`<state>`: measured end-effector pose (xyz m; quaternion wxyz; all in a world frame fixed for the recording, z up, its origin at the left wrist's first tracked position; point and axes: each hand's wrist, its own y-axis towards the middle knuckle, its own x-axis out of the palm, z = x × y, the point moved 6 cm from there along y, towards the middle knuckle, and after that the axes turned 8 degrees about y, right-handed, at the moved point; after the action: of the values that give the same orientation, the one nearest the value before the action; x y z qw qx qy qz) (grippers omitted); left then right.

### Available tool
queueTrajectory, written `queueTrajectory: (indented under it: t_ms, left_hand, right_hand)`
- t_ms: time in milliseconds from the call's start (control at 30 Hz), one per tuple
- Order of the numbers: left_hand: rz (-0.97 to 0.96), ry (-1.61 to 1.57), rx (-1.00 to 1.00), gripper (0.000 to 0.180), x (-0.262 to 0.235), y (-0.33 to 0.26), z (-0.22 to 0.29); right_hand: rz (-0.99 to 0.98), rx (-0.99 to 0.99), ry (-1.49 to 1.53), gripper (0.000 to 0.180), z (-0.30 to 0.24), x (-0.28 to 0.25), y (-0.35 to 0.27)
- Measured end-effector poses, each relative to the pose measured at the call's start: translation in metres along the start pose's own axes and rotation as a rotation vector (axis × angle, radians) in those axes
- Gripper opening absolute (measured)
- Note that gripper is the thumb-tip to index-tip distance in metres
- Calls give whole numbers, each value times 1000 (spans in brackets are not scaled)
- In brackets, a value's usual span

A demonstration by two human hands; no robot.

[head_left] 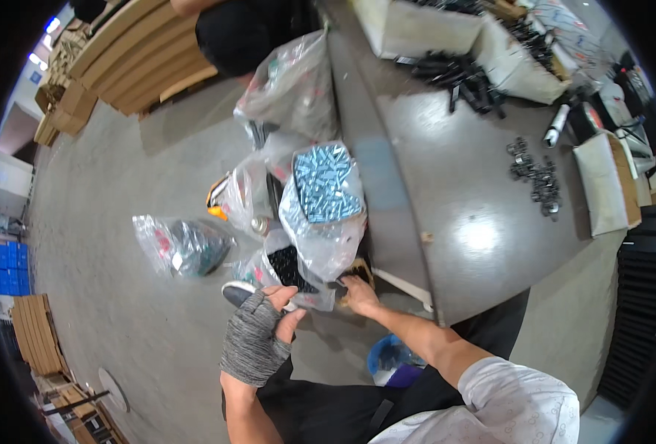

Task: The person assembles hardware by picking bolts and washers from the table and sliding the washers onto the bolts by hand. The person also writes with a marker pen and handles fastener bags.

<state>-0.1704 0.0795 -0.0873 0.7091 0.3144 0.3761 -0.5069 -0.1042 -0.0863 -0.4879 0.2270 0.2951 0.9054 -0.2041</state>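
My left hand [260, 337] wears a grey fingerless glove. Its thumb and fingers are held apart, and I see nothing between them. Just beyond it lies a clear plastic bag with small black parts [287, 268]. My right hand [359, 296] is bare and reaches down beside the table edge, at a small cardboard box [362, 271]. Its fingers are bent together at the box, close to something dark; what they hold is too small to make out. Ahead of both hands stands an open plastic-lined container [324, 248] filled with bluish metal cylindrical pieces [328, 181].
A grey table [461, 251] runs along the right, bearing black parts [461, 78], small metal pieces [537, 177] and white boxes [602, 181]. Filled bags [187, 244] sit on the floor. A blue bin [387, 355] stands by my legs. Another person [243, 33] is at the far side.
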Motion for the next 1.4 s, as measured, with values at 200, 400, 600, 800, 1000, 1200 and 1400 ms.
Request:
queueTrajectory:
  t_ms: [200, 400, 600, 800, 1000, 1200, 1400]
  left_hand:
    - [312, -230, 107, 28, -25, 43, 45]
    - [396, -268, 417, 28, -50, 103, 164]
    - [410, 83, 407, 24, -19, 185, 207]
    - [362, 112, 299, 29, 8, 225, 190]
    - [256, 255, 334, 28, 8, 232, 198]
    - [223, 147, 364, 23, 10, 206, 190]
    - [206, 67, 389, 27, -2, 186, 198]
  right_hand:
    - [-569, -67, -152, 30, -68, -42, -20]
    - [-652, -365, -198, 31, -153, -140, -78]
    - [-514, -633, 49, 33, -210, -240, -145]
    - [-434, -824, 183, 32, -258, -299, -183]
    - [-379, -990, 200, 28, -285, -331, -209]
    - [-255, -1066, 254, 23, -297, -352, -220]
    - [-139, -1130, 253, 19, -325, -384, -226]
